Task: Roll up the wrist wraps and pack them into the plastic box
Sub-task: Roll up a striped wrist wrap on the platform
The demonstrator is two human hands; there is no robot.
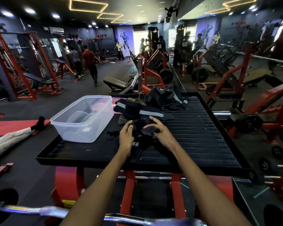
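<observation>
black fabric wrist wrap (138, 128) pinched by left hand (126, 136) and right hand (160, 133); clear plastic box (82, 119) beside.

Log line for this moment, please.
stage: rolling | left hand + right hand: both on black wrist wrap | plastic box: no wraps inside | pile: unrolled behind
</observation>
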